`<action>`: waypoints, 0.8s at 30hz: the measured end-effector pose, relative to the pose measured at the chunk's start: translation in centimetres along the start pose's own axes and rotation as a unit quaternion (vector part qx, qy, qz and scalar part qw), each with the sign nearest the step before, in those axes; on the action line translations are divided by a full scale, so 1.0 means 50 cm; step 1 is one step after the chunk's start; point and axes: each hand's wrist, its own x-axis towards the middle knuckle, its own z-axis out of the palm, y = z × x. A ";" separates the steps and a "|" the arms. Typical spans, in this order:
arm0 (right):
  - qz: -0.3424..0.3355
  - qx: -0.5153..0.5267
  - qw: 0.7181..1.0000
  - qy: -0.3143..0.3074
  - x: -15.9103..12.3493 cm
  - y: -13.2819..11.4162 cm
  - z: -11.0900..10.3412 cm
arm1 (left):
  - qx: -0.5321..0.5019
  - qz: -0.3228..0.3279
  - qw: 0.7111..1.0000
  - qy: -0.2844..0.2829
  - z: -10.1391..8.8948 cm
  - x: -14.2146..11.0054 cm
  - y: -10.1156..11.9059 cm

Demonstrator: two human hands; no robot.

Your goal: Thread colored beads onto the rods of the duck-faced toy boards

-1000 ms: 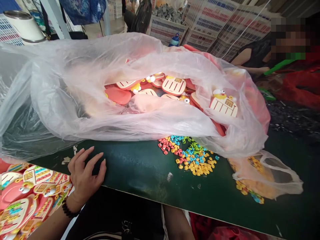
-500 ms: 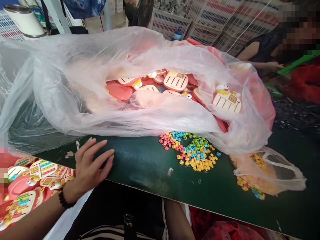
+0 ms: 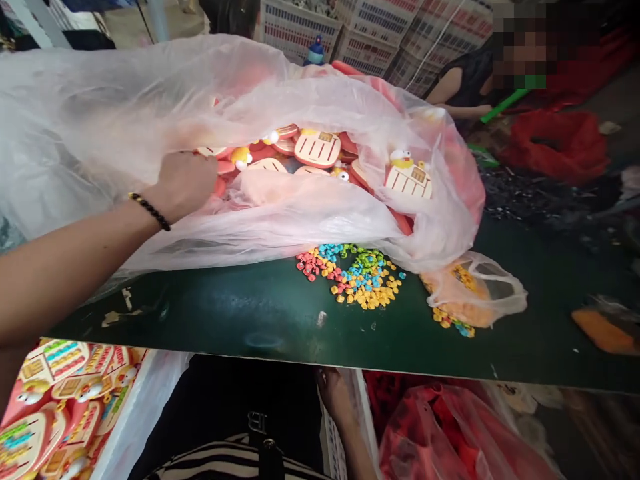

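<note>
My left hand [image 3: 187, 183] reaches into the opening of a large translucent plastic bag [image 3: 240, 230], knuckles up. Its fingers point down among red-and-cream plastic toy pieces and are hidden. Beside it lies a piece with a yellow, goggle-eyed duck head [image 3: 241, 158]. Farther right in the bag is a cream slotted face [image 3: 317, 148] with a red rim. Low at the table's front edge, my right hand [image 3: 331, 387] hangs near my lap, its fingers mostly hidden. Small red, yellow, blue and green beads [image 3: 367, 283] lie loose on the dark green table [image 3: 240, 320].
A small plastic bag [image 3: 465, 300] of beads sits to the right. At lower left, a lined container holds pieces fitted with coloured beads [image 3: 65, 400]. Red items in clear plastic [image 3: 440, 433] are below the table. Across it sits another person [image 3: 460, 87]; crates [image 3: 370, 47] are stacked behind.
My left hand has gone from above the table's front edge forward into the big bag. The view has shifted, and more of my right hand shows at the table edge.
</note>
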 end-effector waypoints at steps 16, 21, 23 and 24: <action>-0.239 -0.004 0.951 0.198 0.265 -0.179 -0.150 | -0.720 -0.252 0.647 0.017 0.123 -0.468 0.119; -0.244 -0.063 0.947 0.198 0.296 -0.177 -0.132 | -0.708 -0.170 0.684 -0.043 0.155 -0.541 0.138; -0.237 -0.072 0.950 0.192 0.292 -0.174 -0.133 | -0.635 -0.066 0.765 -0.090 0.144 -0.556 0.100; -0.229 -0.075 0.952 0.188 0.291 -0.172 -0.132 | -0.570 -0.004 0.815 -0.100 0.137 -0.557 0.073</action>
